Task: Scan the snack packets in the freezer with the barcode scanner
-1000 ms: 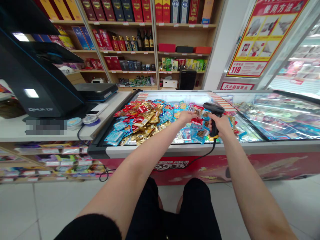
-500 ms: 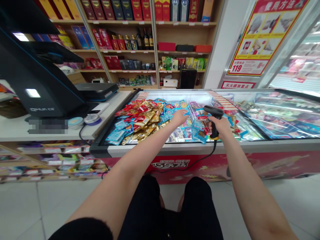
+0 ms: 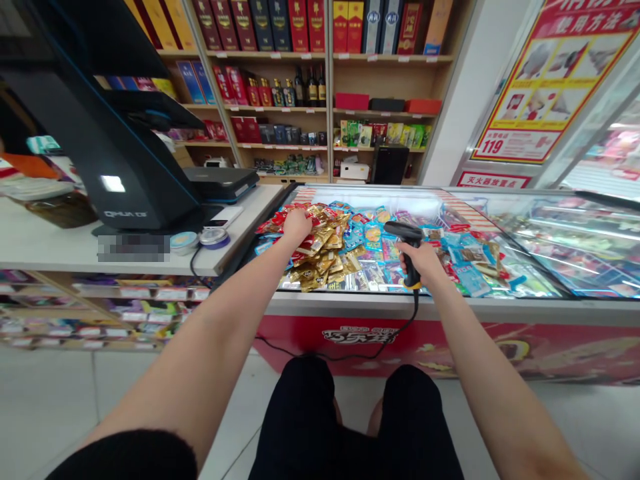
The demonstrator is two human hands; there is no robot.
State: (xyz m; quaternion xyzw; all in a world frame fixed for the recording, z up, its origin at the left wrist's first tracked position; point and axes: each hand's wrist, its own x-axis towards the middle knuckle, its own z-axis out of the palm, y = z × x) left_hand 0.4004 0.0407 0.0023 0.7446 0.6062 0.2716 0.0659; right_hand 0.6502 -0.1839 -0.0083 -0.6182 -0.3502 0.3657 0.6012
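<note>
My right hand [image 3: 425, 262] is wrapped round the grip of a black barcode scanner [image 3: 403, 231], holding it upright above the freezer top. Its cable [image 3: 415, 310] hangs down over the front. At the left, my left hand [image 3: 297, 227] is on the heap of red and gold snack packets [image 3: 325, 248]. Its fingers are bent closed among red packets; what they hold is hidden. Blue snack packets [image 3: 373, 235] lie between the two hands. To the right of the scanner is another loose group of blue and brown packets [image 3: 470, 257].
The packets lie on the glass-topped chest freezer [image 3: 543, 290]. A counter on the left bears a dark checkout machine [image 3: 150, 167], a black scale platform [image 3: 220, 181] and small round tubs [image 3: 214, 237]. Shelves of boxes and bottles [image 3: 330, 100] stand behind.
My left hand has moved left, from the blue packets to the red and gold heap. The scanner in my right hand has shifted left over the freezer. The view has turned slightly left.
</note>
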